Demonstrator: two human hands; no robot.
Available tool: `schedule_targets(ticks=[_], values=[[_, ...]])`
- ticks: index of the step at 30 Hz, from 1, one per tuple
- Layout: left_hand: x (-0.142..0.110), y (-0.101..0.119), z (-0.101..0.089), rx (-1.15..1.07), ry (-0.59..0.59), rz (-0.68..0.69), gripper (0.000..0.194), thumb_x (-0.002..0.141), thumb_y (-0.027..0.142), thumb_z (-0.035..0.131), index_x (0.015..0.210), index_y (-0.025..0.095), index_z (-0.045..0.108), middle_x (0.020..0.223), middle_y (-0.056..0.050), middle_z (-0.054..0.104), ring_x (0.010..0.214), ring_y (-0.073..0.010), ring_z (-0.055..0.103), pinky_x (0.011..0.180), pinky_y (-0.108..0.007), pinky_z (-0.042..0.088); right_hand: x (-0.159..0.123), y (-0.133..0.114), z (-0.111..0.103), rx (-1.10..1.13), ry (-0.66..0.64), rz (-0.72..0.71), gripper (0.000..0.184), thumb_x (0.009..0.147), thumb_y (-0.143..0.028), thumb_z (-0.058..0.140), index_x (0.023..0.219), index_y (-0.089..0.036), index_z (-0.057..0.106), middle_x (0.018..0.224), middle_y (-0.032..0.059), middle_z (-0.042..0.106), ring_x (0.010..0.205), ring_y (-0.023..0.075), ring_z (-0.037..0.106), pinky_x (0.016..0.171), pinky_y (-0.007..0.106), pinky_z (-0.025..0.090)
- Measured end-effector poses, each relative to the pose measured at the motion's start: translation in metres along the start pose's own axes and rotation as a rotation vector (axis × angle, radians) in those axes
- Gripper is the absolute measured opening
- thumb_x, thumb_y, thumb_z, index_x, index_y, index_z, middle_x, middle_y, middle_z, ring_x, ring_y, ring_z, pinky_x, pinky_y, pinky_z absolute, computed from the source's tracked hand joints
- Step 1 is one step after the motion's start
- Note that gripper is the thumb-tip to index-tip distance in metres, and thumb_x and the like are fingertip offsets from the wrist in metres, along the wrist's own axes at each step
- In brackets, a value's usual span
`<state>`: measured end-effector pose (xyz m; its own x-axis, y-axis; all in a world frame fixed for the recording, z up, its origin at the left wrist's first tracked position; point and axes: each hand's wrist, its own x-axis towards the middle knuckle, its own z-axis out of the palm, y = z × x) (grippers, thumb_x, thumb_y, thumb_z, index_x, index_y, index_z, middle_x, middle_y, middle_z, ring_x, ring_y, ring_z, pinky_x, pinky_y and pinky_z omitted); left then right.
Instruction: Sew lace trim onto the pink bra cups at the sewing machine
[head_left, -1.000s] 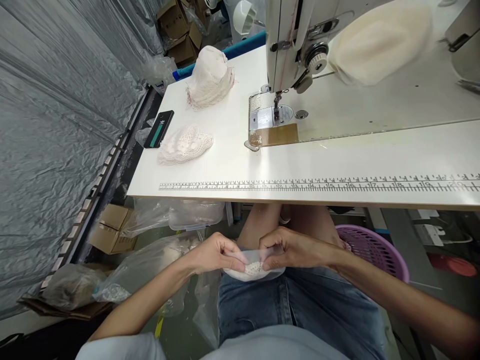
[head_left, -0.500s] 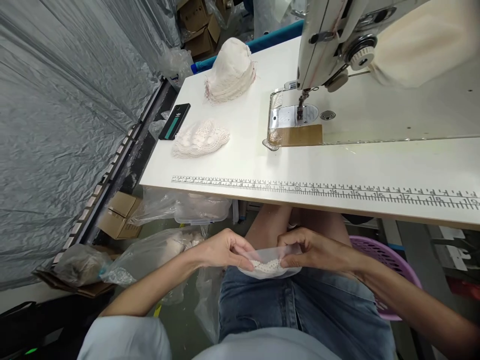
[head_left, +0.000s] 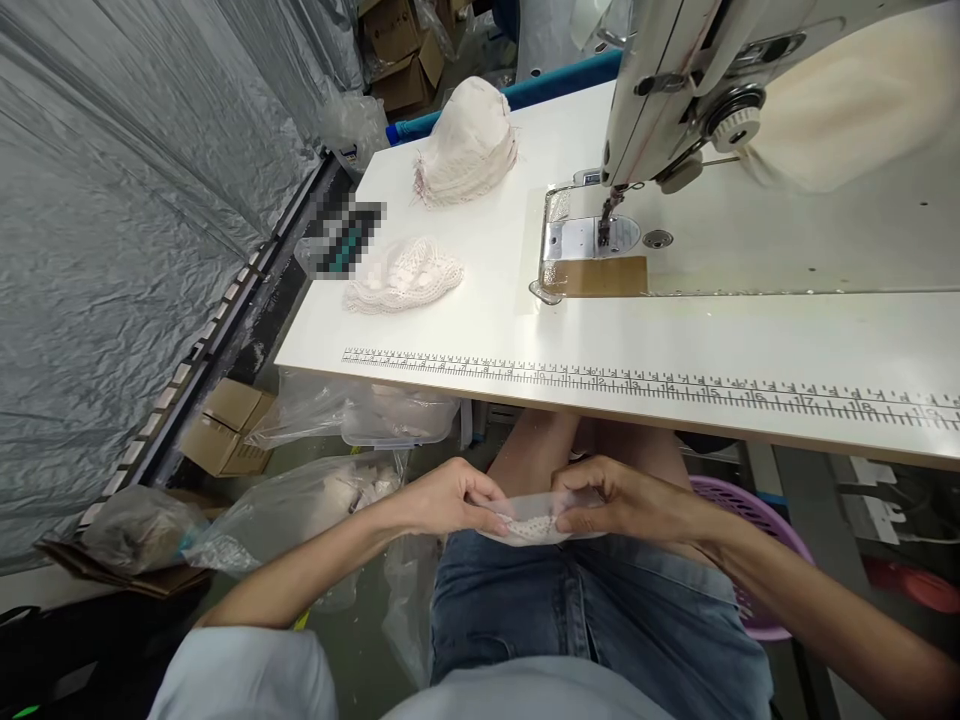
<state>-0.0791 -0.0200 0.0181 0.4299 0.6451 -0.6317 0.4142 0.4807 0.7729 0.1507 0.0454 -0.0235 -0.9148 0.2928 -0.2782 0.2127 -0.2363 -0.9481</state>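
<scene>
Below the table edge, over my lap in blue jeans, both hands pinch a small clear plastic bag (head_left: 534, 522) with white lace trim inside. My left hand (head_left: 450, 497) grips its left side with fingers closed. My right hand (head_left: 619, 500) grips its right side, fingers curled. On the white sewing table (head_left: 480, 330) lie a flat lace piece (head_left: 403, 276) and, farther back, a mound of stacked lace cups (head_left: 466, 143). The sewing machine (head_left: 675, 90) stands at the upper right, its needle over the metal plate (head_left: 585, 238).
A blurred dark phone (head_left: 346, 236) lies at the table's left edge. Grey plastic sheeting (head_left: 112, 200) hangs on the left. Plastic bags (head_left: 300, 510) and cardboard boxes (head_left: 225, 440) sit on the floor to my left; a purple basket (head_left: 757, 500) stands to my right.
The view has shifted slightly left and down. My hands stay closed on the small bag, now held a little closer together over my lap.
</scene>
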Motion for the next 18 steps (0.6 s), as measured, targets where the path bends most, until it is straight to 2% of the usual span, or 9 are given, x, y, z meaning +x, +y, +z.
schedule_targets(ticks=[5, 9, 12, 15, 18], values=[[-0.001, 0.0, -0.001, -0.099, -0.058, -0.053, 0.029, 0.067, 0.029, 0.074, 0.089, 0.011, 0.073, 0.075, -0.008, 0.072, 0.065, -0.0134, 0.063, 0.062, -0.02, 0.048, 0.0, 0.0, 0.001, 0.002, -0.025, 0.006, 0.028, 0.075, -0.042, 0.064, 0.074, -0.014, 0.066, 0.069, 0.0009, 0.059, 0.064, 0.012, 0.051, 0.056, 0.021, 0.037], [-0.002, 0.001, -0.003, -0.074, -0.053, -0.065, 0.031, 0.065, 0.031, 0.075, 0.088, 0.011, 0.073, 0.074, -0.008, 0.072, 0.063, -0.0128, 0.062, 0.061, -0.02, 0.047, 0.002, -0.005, 0.003, -0.007, -0.043, 0.019, 0.031, 0.075, -0.043, 0.064, 0.079, -0.012, 0.068, 0.07, 0.0023, 0.062, 0.064, 0.0125, 0.054, 0.056, 0.021, 0.039], [-0.003, 0.001, -0.003, -0.058, -0.043, -0.069, 0.029, 0.064, 0.032, 0.075, 0.086, 0.013, 0.074, 0.074, -0.006, 0.072, 0.063, -0.0121, 0.061, 0.061, -0.02, 0.046, 0.003, -0.003, 0.002, -0.072, -0.051, -0.031, 0.036, 0.078, -0.046, 0.061, 0.08, -0.011, 0.068, 0.069, 0.0028, 0.062, 0.063, 0.0127, 0.053, 0.056, 0.022, 0.039], [-0.004, 0.003, -0.002, -0.054, -0.023, -0.08, 0.027, 0.063, 0.032, 0.076, 0.081, 0.013, 0.074, 0.067, -0.004, 0.069, 0.058, -0.0098, 0.056, 0.054, -0.018, 0.042, 0.0, -0.002, 0.002, -0.176, -0.028, -0.105, 0.039, 0.085, -0.046, 0.052, 0.069, -0.012, 0.061, 0.059, -0.0021, 0.05, 0.054, 0.0093, 0.044, 0.051, 0.021, 0.032], [-0.004, 0.012, -0.003, -0.069, -0.009, -0.058, 0.026, 0.064, 0.035, 0.076, 0.075, 0.012, 0.072, 0.057, 0.0, 0.06, 0.049, -0.0058, 0.044, 0.045, -0.017, 0.032, -0.011, -0.017, 0.001, -0.333, 0.047, -0.166, 0.043, 0.092, -0.044, 0.04, 0.061, -0.015, 0.05, 0.054, -0.0055, 0.034, 0.048, 0.0076, 0.031, 0.047, 0.022, 0.024]])
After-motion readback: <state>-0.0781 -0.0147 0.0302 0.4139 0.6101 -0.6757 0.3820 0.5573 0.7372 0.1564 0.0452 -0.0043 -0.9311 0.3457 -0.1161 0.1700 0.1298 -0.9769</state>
